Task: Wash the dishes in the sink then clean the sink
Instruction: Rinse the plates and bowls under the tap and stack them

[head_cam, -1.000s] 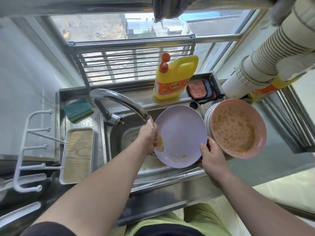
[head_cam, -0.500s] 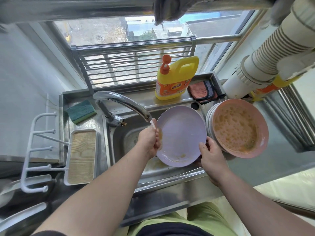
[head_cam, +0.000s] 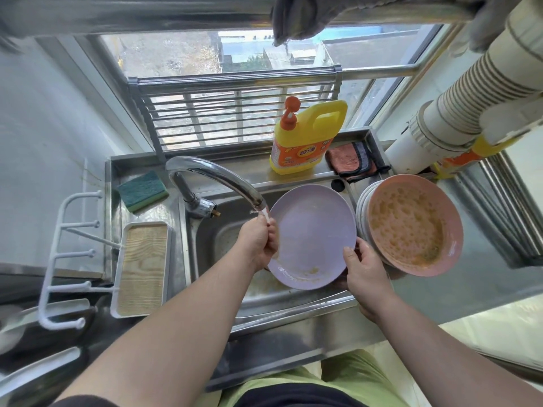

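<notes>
The round lilac plastic plate (head_cam: 311,235) tilts mid-frame between both hands: left hand (head_cam: 260,243) gripping its left rim under the faucet stream, right hand (head_cam: 363,267) gripping its lower-right rim.

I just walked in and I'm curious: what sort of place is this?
Most likely a home kitchen, at the washing-up spot by a window. A steel sink with a running tap, a yellow detergent bottle, and a stack of dirty plates show it.
</notes>
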The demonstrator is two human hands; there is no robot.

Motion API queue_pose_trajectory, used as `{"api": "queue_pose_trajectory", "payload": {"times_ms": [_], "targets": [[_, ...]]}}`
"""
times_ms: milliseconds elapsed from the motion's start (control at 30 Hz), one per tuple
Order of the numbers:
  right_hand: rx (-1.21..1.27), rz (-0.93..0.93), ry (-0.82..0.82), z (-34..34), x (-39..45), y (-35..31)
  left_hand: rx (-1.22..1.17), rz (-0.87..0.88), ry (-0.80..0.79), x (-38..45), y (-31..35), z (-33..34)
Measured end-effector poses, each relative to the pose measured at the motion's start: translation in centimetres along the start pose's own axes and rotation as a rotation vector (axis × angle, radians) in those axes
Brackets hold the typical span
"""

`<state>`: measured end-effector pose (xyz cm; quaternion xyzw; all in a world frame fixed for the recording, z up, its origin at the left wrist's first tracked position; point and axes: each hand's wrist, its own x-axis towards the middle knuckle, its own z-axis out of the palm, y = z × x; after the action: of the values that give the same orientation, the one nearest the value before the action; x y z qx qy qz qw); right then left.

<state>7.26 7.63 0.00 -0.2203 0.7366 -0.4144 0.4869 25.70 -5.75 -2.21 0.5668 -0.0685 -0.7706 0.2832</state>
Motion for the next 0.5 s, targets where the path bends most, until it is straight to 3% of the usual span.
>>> {"api": "queue_pose_trajectory", "payload": {"times_ms": [233, 433, 500], "targets": [[0.018, 0.022, 0.014, -0.18, 0.00, -0.57, 0.040, 0.123, -0.040, 0.23, -0.92, -0.05], [-0.015, 0.025, 0.004, 0.38, 0.50, -0.38, 0.038, -0.024, -0.037, -0.26, -0.39, 0.35], [0.004, 0.053, -0.004, 0.62, 0.87, -0.29, -0.014, 0.013, -0.041, -0.33, -0.49, 0.62]]}}
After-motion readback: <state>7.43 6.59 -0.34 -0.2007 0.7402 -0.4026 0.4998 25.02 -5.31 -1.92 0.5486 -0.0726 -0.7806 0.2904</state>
